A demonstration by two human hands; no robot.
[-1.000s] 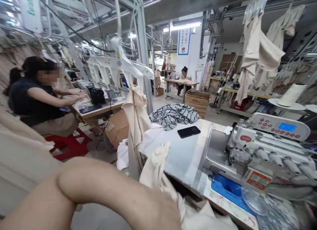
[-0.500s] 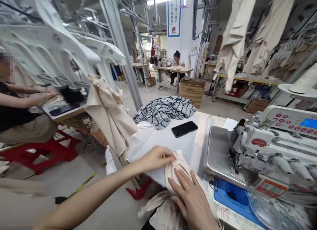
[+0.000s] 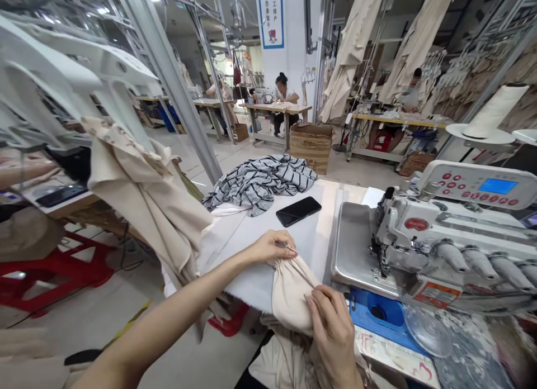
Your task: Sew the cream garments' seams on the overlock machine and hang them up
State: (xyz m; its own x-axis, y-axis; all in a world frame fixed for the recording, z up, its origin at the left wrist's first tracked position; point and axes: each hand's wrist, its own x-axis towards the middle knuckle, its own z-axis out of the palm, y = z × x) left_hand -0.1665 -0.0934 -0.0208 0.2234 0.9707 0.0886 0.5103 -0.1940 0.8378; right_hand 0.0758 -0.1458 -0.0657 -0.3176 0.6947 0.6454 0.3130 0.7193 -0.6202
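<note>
A piece of cream fabric (image 3: 291, 299) is gathered between my two hands at the front edge of the table. My left hand (image 3: 274, 246) is closed, pinching the fabric's upper end between thumb and fingers. Lower down and to the right, my right hand (image 3: 333, 322) pinches the fabric's right edge with thumb and forefinger. Small folds run down from the left fingertips. More of the cloth bunches below, over my lap. Beyond my left hand a black phone (image 3: 298, 211) lies on the white-covered table (image 3: 247, 277).
On the right stands an overlock sewing machine (image 3: 444, 232), a blue tray (image 3: 377, 313) below its metal plate. Striped fabric (image 3: 264, 179) is heaped at the table's far end. Cream garment pieces (image 3: 142, 188) hang at left. A cardboard box (image 3: 310, 146) and co-workers are farther back.
My right hand has gone from lying flat with spread fingers to pinching the fabric's edge. The fabric is now drawn into folds. The view has shifted, so the surroundings sit farther left.
</note>
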